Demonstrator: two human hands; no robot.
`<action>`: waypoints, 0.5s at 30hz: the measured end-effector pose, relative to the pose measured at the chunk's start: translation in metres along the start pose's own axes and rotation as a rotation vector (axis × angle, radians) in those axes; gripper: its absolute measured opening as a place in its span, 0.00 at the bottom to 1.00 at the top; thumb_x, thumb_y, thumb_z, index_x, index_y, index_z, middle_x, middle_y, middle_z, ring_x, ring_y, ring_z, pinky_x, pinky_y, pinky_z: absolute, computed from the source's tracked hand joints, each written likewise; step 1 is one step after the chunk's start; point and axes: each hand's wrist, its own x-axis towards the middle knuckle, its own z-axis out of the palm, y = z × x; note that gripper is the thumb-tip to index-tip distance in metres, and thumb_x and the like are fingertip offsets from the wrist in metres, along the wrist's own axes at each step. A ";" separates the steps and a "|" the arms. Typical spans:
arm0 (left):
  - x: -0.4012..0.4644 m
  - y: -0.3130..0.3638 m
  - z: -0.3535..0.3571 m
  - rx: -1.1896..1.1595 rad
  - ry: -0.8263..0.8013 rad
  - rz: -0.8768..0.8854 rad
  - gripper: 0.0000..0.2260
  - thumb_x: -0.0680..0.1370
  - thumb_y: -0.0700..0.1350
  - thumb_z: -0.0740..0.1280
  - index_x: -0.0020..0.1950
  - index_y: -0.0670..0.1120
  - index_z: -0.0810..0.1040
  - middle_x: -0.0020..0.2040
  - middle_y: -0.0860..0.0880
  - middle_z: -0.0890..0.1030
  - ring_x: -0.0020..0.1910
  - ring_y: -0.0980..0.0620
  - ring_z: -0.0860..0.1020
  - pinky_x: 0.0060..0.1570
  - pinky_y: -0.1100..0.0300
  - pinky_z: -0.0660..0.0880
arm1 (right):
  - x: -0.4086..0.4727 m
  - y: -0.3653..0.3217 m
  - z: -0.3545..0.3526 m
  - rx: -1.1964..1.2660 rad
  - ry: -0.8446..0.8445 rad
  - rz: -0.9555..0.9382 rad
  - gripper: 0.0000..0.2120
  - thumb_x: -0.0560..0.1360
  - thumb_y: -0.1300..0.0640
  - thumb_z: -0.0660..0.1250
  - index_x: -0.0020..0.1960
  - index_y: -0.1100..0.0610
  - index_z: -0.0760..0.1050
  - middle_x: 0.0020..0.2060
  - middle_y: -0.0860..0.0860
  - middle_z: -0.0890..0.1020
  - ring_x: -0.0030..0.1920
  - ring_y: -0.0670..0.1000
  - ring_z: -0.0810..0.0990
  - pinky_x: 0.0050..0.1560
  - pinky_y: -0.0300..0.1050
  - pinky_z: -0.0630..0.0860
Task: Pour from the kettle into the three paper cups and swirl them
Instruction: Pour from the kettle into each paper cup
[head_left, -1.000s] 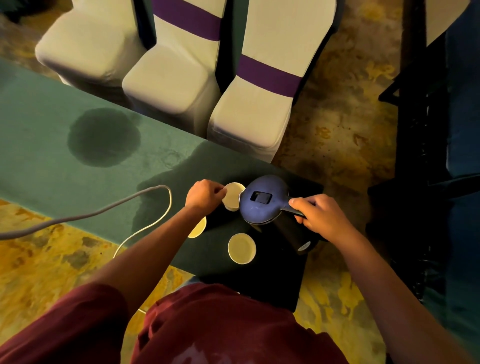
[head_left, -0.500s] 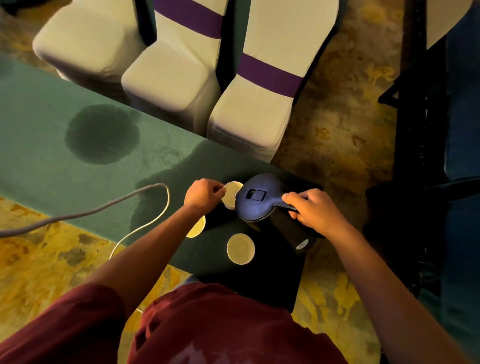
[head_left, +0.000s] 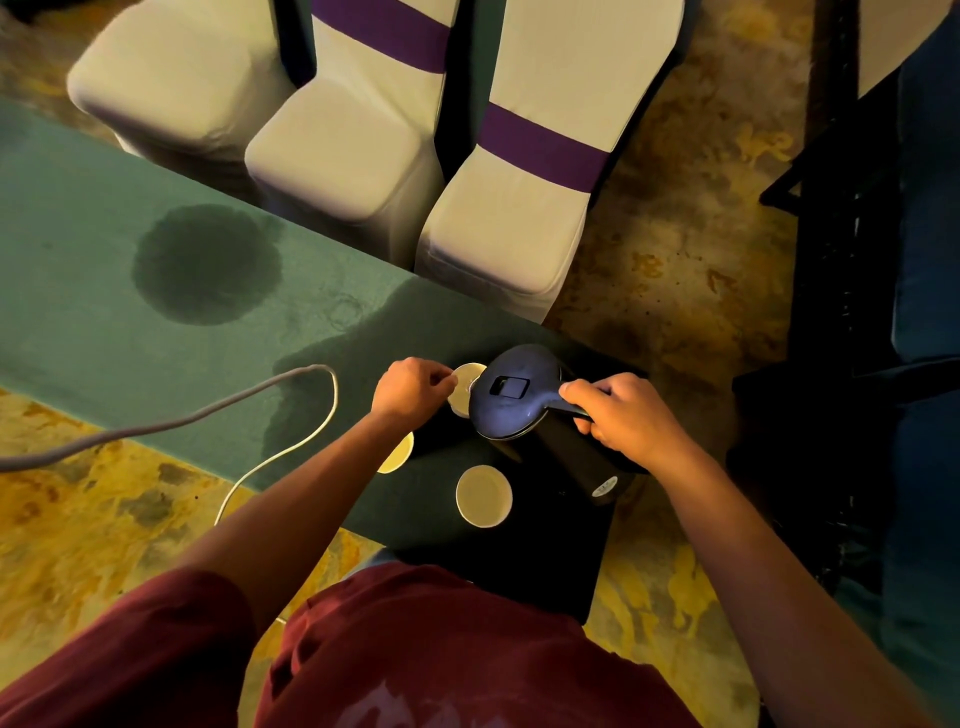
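A dark blue kettle (head_left: 511, 392) hangs tilted to the left over the right end of the green table (head_left: 104, 322). My right hand (head_left: 623, 415) grips its handle. Its lid covers part of the far paper cup (head_left: 462, 387), which my left hand (head_left: 413, 389) pinches at the rim. A second paper cup (head_left: 397, 454) peeks out from under my left forearm. The third paper cup (head_left: 484, 496) stands alone near the front edge, below the kettle. No stream of liquid can be made out.
A grey cable (head_left: 218, 410) loops across the table and drops over its front edge. A dark wet patch (head_left: 208, 262) marks the cloth at left. Three white-covered chairs (head_left: 337, 150) stand behind the table. A dark frame (head_left: 831, 260) is at right.
The kettle has shifted left and tipped further over the far cup, covering more of it. My left hand has stayed on that cup's rim.
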 end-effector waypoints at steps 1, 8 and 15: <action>0.000 0.000 0.000 0.000 0.001 -0.001 0.11 0.79 0.50 0.67 0.57 0.49 0.85 0.51 0.49 0.86 0.46 0.50 0.83 0.48 0.52 0.81 | 0.000 0.000 0.000 0.000 0.005 0.003 0.26 0.76 0.46 0.65 0.20 0.50 0.74 0.17 0.46 0.72 0.26 0.49 0.71 0.41 0.53 0.74; 0.000 -0.002 0.000 -0.001 0.007 0.013 0.10 0.80 0.49 0.67 0.57 0.49 0.85 0.50 0.49 0.86 0.46 0.51 0.83 0.47 0.53 0.81 | 0.000 -0.001 -0.002 0.037 0.014 0.027 0.26 0.76 0.47 0.65 0.20 0.51 0.73 0.17 0.46 0.71 0.30 0.53 0.73 0.40 0.52 0.70; -0.002 -0.003 0.001 -0.010 0.025 0.008 0.09 0.79 0.50 0.67 0.55 0.50 0.85 0.47 0.51 0.85 0.42 0.54 0.80 0.38 0.61 0.71 | -0.003 -0.001 -0.002 0.042 -0.001 0.035 0.24 0.76 0.47 0.66 0.23 0.54 0.74 0.19 0.48 0.74 0.28 0.51 0.73 0.38 0.50 0.69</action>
